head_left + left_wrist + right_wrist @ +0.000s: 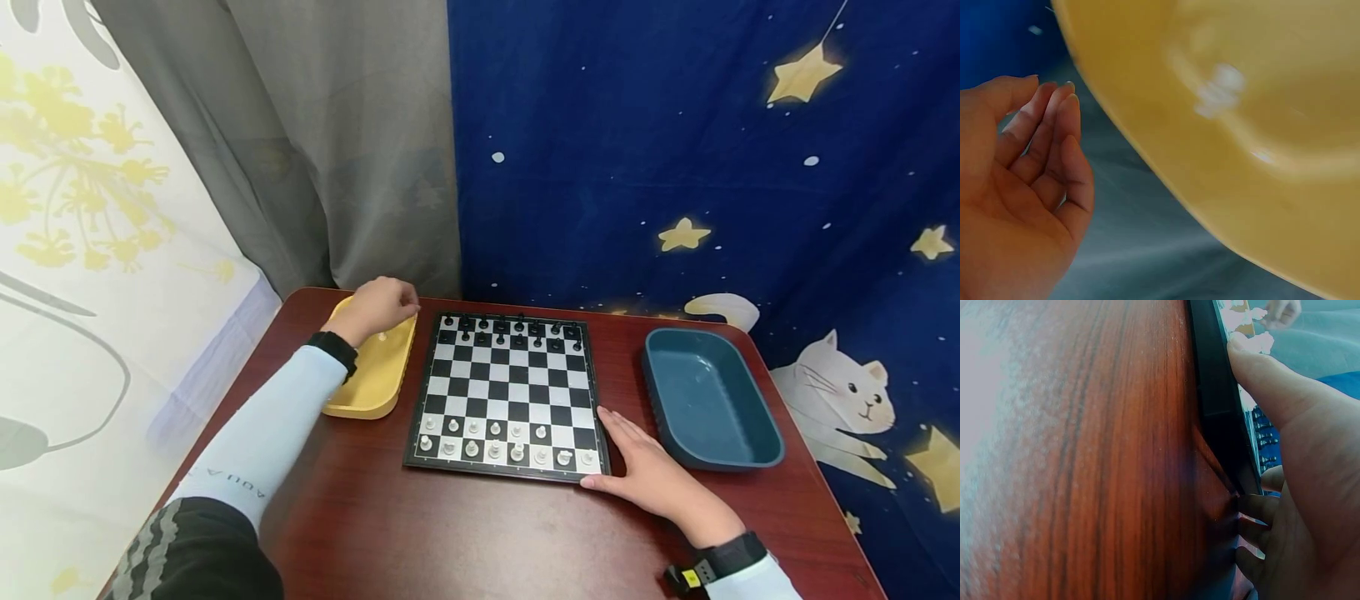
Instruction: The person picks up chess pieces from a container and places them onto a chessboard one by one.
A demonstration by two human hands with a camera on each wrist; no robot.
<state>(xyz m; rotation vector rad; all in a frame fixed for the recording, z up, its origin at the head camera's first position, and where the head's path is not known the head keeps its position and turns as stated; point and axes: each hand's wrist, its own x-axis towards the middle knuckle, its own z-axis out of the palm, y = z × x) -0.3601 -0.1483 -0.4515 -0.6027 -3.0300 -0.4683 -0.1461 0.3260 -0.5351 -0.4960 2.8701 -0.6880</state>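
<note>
A magnetic-looking chessboard (508, 387) lies on the table, black pieces (519, 325) along its far side and white pieces (495, 450) along its near side. My left hand (381, 307) hovers over the far end of a yellow tray (367, 392). Its fingers are loosely bent, and the left wrist view shows nothing between them. Inside the tray lies a small white chess piece (1221, 90), blurred in that view. My right hand (660, 479) touches the board's near right corner, thumb at the front edge and fingers along the right edge.
To the right of the board stands a dark blue-green tray (712, 396). The reddish-brown wooden table (450, 542) ends at the curtains, grey (375, 142) at the back left and blue with stars (600, 167) at the back right.
</note>
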